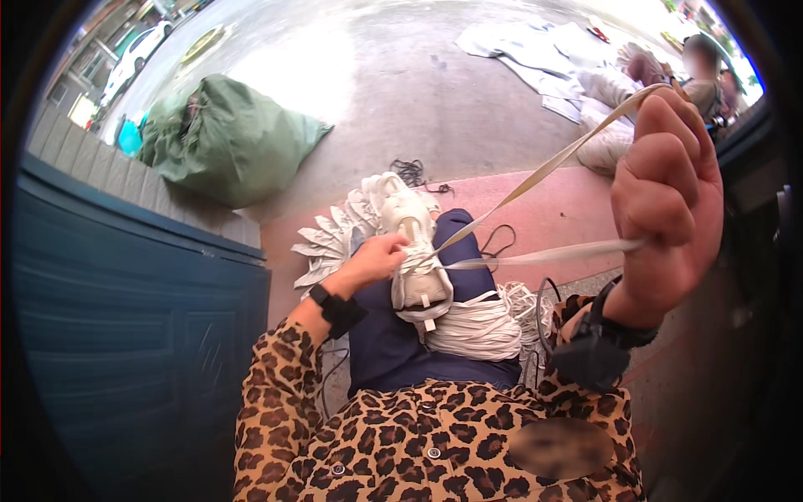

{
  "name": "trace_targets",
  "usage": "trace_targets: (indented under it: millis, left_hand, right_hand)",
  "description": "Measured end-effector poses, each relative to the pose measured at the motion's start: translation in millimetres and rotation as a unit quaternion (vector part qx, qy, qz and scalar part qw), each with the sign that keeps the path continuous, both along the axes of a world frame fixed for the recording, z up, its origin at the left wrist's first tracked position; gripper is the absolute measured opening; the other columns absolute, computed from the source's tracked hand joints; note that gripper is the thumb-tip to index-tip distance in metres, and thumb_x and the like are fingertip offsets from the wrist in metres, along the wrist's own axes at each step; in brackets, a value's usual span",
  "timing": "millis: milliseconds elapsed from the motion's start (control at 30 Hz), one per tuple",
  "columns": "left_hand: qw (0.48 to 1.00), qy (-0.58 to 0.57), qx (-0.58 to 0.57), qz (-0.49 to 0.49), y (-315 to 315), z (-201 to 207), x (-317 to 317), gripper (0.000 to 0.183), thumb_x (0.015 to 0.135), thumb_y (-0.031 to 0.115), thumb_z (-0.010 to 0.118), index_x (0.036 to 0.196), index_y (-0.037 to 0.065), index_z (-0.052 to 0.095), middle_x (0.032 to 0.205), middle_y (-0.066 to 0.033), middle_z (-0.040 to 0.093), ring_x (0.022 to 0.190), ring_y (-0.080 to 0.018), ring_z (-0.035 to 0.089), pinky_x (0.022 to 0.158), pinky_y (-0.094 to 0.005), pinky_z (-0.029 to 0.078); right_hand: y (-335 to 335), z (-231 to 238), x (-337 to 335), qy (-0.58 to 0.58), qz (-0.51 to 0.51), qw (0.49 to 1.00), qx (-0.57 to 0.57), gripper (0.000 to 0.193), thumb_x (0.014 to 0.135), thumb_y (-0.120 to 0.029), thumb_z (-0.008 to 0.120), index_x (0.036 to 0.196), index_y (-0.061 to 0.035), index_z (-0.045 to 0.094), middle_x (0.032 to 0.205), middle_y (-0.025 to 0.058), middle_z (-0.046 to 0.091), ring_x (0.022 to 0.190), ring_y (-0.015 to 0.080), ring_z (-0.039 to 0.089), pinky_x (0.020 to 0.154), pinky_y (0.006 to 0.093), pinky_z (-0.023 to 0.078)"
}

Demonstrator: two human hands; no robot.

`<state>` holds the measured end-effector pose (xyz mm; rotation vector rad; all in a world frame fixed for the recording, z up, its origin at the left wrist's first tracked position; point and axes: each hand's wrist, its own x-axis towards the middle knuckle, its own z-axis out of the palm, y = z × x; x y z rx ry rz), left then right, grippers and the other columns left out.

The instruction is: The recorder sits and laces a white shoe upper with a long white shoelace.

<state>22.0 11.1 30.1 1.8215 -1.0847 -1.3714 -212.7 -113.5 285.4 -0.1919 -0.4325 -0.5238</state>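
A white shoe upper [422, 291] lies across my lap, its tongue and opening turned toward me. My left hand [381, 258] is at its left side, fingers curled against the lacing area; its fingertips are partly hidden. Raised high at the right, my right hand [669, 180] is closed in a fist around a flat cream shoelace [535, 178]. The lace runs taut as a loop from the shoe's eyelets up to that fist. On my right thigh rests a thick bundle of white laces [477, 328].
Several more white shoe uppers [326, 244] fan out beyond my left hand. Black cords [408, 172] lie on the floor ahead. A green sack [234, 138] stands at the far left, by a blue door [134, 326]. Pale sacks and a person [701, 79] are at the far right.
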Motion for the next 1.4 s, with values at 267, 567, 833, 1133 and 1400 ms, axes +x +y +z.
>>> trace_targets:
  millis: [267, 567, 833, 1133, 1400]
  left_hand:
    - [0.959, 0.064, -0.081, -0.264, -23.6, 46.4, -24.7, 0.029, 0.077, 0.020, 0.067, 0.101, 0.005, 0.062, 0.091, -0.0040, 0.062, 0.088, -0.0138, 0.055, 0.081, -0.0264, 0.042]
    - [0.961, 0.244, -0.123, 0.030, -2.1, 60.0, 15.4, 0.020, 0.087, 0.016, 0.052, 0.088, 0.001, 0.064, 0.088, -0.0073, 0.063, 0.088, -0.0152, 0.057, 0.081, -0.0296, 0.044]
    - [0.735, 0.391, -0.259, 0.489, 81.6, 84.6, 183.8, 0.010, 0.091, 0.014, 0.045, 0.089, 0.005, 0.050, 0.067, -0.0017, 0.047, 0.061, -0.0159, 0.048, 0.063, -0.0298, 0.043]
    - [0.937, 0.200, 0.037, 0.284, 62.8, -5.8, 43.4, 0.015, 0.088, 0.022, 0.051, 0.090, 0.007, 0.053, 0.061, 0.0026, 0.047, 0.046, -0.0066, 0.041, 0.041, -0.0201, 0.034]
    - [0.985, 0.048, 0.038, 0.163, 58.0, -20.1, -13.3, 0.024, 0.090, 0.022, 0.050, 0.094, 0.002, 0.061, 0.063, 0.0037, 0.049, 0.055, -0.0029, 0.041, 0.051, -0.0162, 0.036]
  right_hand:
    - [-2.6, 4.5, 26.3, 0.115, 0.010, 0.959, -0.260, 0.019, 0.092, -0.018, 0.035, 0.075, -0.0091, 0.033, 0.062, -0.0014, 0.032, 0.046, 0.0073, 0.025, 0.037, 0.0197, 0.024]
    - [-94.5, -77.7, -0.5, 0.362, -0.327, 0.873, -0.005, 0.019, 0.088, -0.017, 0.041, 0.082, -0.0032, 0.054, 0.083, 0.0100, 0.056, 0.080, 0.0202, 0.052, 0.070, 0.0275, 0.037]
    - [-100.9, -210.4, -58.3, 0.638, -0.326, 0.595, -0.364, 0.018, 0.090, -0.021, 0.051, 0.100, -0.0069, 0.057, 0.066, -0.0049, 0.047, 0.058, 0.0049, 0.041, 0.054, 0.0189, 0.035]
    - [22.3, -306.8, 10.4, 0.559, -0.156, 0.505, -0.639, 0.019, 0.085, -0.016, 0.049, 0.080, 0.0015, 0.055, 0.075, 0.0178, 0.056, 0.073, 0.0340, 0.055, 0.065, 0.0392, 0.043]
    - [33.4, -316.7, 28.5, 0.573, -0.250, 0.444, -0.642, 0.016, 0.084, -0.014, 0.045, 0.080, -0.0013, 0.055, 0.079, 0.0166, 0.056, 0.080, 0.0350, 0.052, 0.069, 0.0439, 0.041]
